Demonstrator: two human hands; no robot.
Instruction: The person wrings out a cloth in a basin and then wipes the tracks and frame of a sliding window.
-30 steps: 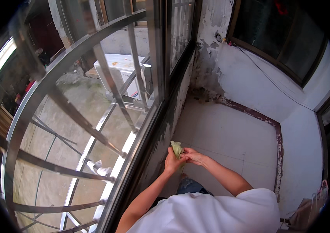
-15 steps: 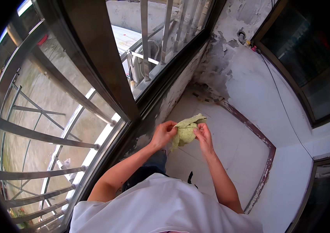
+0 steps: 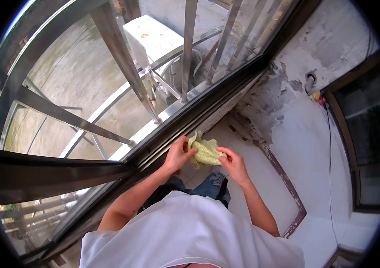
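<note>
A crumpled yellow-green cloth (image 3: 205, 152) is stretched between my two hands, in front of my body and above the tiled floor. My left hand (image 3: 179, 155) pinches its left edge between thumb and fingers. The right end of the cloth sits between the thumb and fingertips of my right hand (image 3: 233, 164). Folds hide part of the cloth, and one corner stands up near my left fingers. Just beyond my left hand runs the dark window frame (image 3: 208, 110) with its sliding track.
Metal window bars (image 3: 123, 62) line the left, with a white boxy unit (image 3: 154, 38) outside. A pipe stub (image 3: 310, 82) juts from the peeling wall (image 3: 288, 102). A thin black cable (image 3: 329, 156) hangs at right. A dark red border strip (image 3: 283, 181) crosses the floor.
My view has swung, bringing the white unit outside and my shoe into sight. The cloth is now spread wider between my hands, and they remain gripping it.
</note>
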